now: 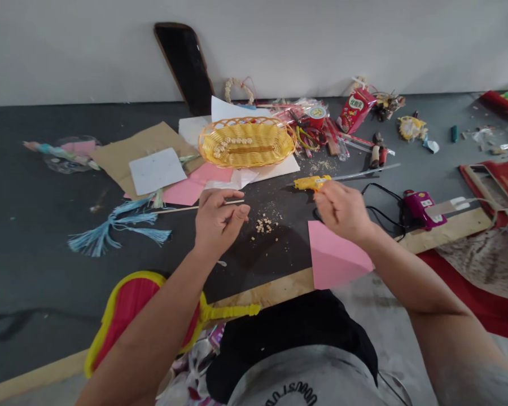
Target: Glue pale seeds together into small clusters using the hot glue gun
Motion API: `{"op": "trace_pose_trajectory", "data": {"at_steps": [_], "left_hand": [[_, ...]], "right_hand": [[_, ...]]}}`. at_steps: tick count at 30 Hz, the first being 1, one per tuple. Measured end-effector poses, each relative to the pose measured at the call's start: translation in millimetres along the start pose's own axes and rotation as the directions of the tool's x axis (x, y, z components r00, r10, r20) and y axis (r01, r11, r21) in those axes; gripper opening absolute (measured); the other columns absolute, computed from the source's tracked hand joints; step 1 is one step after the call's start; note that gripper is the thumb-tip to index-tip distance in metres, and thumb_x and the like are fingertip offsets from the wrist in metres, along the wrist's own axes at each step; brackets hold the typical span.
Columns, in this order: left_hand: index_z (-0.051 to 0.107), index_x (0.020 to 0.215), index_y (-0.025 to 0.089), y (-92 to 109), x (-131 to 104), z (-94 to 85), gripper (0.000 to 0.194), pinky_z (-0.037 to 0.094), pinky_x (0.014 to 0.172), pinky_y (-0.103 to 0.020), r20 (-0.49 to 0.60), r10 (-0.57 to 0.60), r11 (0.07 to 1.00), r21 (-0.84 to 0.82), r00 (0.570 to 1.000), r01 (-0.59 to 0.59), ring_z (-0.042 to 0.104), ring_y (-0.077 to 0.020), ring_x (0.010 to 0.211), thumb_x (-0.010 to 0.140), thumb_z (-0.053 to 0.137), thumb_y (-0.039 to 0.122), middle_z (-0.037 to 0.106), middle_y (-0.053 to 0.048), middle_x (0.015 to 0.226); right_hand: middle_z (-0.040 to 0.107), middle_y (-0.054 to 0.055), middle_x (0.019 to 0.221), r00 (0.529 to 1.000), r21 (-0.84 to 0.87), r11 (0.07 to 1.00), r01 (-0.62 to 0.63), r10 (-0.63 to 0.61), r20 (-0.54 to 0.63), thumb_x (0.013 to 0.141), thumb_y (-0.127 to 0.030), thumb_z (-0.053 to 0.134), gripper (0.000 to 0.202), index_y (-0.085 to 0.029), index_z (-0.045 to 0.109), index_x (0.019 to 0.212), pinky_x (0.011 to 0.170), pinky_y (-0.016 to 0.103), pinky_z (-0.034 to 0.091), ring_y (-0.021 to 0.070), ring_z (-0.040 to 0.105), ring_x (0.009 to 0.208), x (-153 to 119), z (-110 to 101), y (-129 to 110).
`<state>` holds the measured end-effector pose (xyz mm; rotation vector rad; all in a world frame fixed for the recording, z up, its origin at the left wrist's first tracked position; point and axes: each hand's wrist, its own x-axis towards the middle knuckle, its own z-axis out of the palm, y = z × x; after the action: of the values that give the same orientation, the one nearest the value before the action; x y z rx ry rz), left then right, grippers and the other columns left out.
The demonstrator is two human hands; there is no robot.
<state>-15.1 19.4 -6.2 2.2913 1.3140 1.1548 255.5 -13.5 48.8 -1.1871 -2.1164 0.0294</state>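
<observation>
Over the table (29, 254), left hand (217, 221) is gripping a stick (178, 210), right hand (342, 211) curling (grip unclear) by a glue gun (310, 182).

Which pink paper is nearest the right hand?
The pink sheet at the front of the table; other pink paper lies farther back, beside brown paper.

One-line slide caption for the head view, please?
Left hand holds a thin stick, right hand near a yellow glue gun; small pieces lie on the dark table.

Basket (248, 160) behind stick (178, 210), glue gun (310, 183) right
</observation>
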Motion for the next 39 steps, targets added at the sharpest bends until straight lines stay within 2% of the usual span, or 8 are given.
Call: {"op": "trace_pose_trajectory", "data": {"at_steps": [6, 10, 15, 16, 21, 25, 31, 39], "left_hand": [[0.062, 0.048, 0.023, 1, -1, 4.0, 0.042, 0.049, 0.089, -0.045, -0.007, -0.055, 0.998, 0.027, 0.998, 0.056, 0.059, -0.0251, 0.099, 0.088, 0.064, 0.036, 0.071, -0.005, 0.099], [0.077, 0.084, 0.027, -1, -1, 7.0, 0.016, 0.049, 0.090, -0.044, -0.006, -0.066, 0.998, 0.021, 0.998, 0.066, 0.057, -0.0255, 0.103, 0.088, 0.064, 0.035, 0.067, -0.007, 0.113], [0.074, 0.106, 0.027, -2, -2, 9.2, 0.022, 0.047, 0.098, -0.046, -0.029, -0.068, 0.997, 0.020, 0.997, 0.068, 0.057, -0.0269, 0.108, 0.089, 0.061, 0.032, 0.059, -0.009, 0.124], [0.074, 0.105, 0.027, -2, -2, 9.6, 0.021, 0.047, 0.098, -0.046, -0.033, -0.063, 0.998, 0.022, 0.997, 0.064, 0.057, -0.0270, 0.108, 0.089, 0.061, 0.031, 0.058, -0.009, 0.123], [0.074, 0.099, 0.025, -5, -3, 10.6, 0.018, 0.048, 0.099, -0.046, -0.034, -0.055, 0.998, 0.016, 0.998, 0.056, 0.059, -0.0262, 0.106, 0.090, 0.059, 0.030, 0.059, -0.009, 0.120], [0.074, 0.096, 0.025, -8, -2, 9.7, 0.017, 0.047, 0.100, -0.046, -0.044, -0.060, 0.998, -0.002, 0.997, 0.060, 0.059, -0.0258, 0.105, 0.090, 0.060, 0.030, 0.060, -0.009, 0.117], [0.074, 0.096, 0.023, -12, -1, 9.5, 0.017, 0.049, 0.098, -0.044, -0.040, -0.040, 0.999, -0.017, 0.998, 0.040, 0.061, -0.0246, 0.102, 0.090, 0.059, 0.027, 0.061, -0.010, 0.115], [0.074, 0.095, 0.022, -11, -1, 11.2, 0.017, 0.050, 0.096, -0.042, -0.015, -0.053, 0.999, -0.015, 0.998, 0.052, 0.062, -0.0228, 0.102, 0.090, 0.058, 0.023, 0.063, -0.009, 0.114]], "right_hand": [[0.032, -0.002, 0.051, 0.922, -0.375, 0.848, -0.374, 0.383, -0.052, 0.095, -0.033, 0.042, 0.041, -0.027, 0.023, 0.060, 0.052, 0.034, 0.031, 0.0170, 0.039, 0.047, -60, -76, 23], [0.042, 0.001, 0.050, 0.815, -0.498, 0.707, -0.501, 0.579, 0.002, 0.092, -0.045, 0.046, 0.040, -0.029, 0.031, 0.058, 0.054, 0.038, 0.034, 0.0211, 0.045, 0.047, -101, -117, 27], [0.067, 0.002, 0.062, 0.394, -0.501, 0.641, -0.581, 0.760, 0.516, 0.078, -0.054, 0.065, 0.023, -0.031, 0.067, 0.078, 0.050, 0.034, 0.040, 0.0224, 0.061, 0.052, -117, -133, 41], [0.070, 0.002, 0.066, 0.363, -0.491, 0.638, -0.593, 0.756, 0.545, 0.077, -0.054, 0.066, 0.026, -0.031, 0.069, 0.089, 0.050, 0.033, 0.041, 0.0221, 0.063, 0.055, -113, -130, 46], [0.065, 0.003, 0.061, 0.630, -0.542, 0.685, -0.486, 0.705, 0.326, 0.092, -0.055, 0.046, 0.043, -0.023, 0.067, 0.073, 0.054, 0.030, 0.038, 0.0199, 0.060, 0.058, -61, -98, 83], [0.074, 0.011, 0.106, 0.756, -0.607, 0.667, -0.432, 0.635, 0.161, 0.088, -0.024, 0.054, 0.027, -0.020, 0.070, 0.110, 0.075, 0.033, 0.047, 0.0260, 0.067, 0.093, -7, -68, 132], [0.070, 0.021, 0.119, 0.532, -0.795, 0.447, -0.411, 0.825, 0.189, 0.086, -0.010, 0.052, 0.034, -0.014, 0.073, 0.113, 0.086, 0.042, 0.050, 0.0335, 0.063, 0.115, 38, -31, 187], [0.073, 0.025, 0.111, 0.525, -0.819, 0.402, -0.409, 0.838, 0.149, 0.083, -0.006, 0.056, 0.031, -0.009, 0.075, 0.107, 0.091, 0.046, 0.047, 0.0343, 0.067, 0.110, 51, -16, 193]]}}
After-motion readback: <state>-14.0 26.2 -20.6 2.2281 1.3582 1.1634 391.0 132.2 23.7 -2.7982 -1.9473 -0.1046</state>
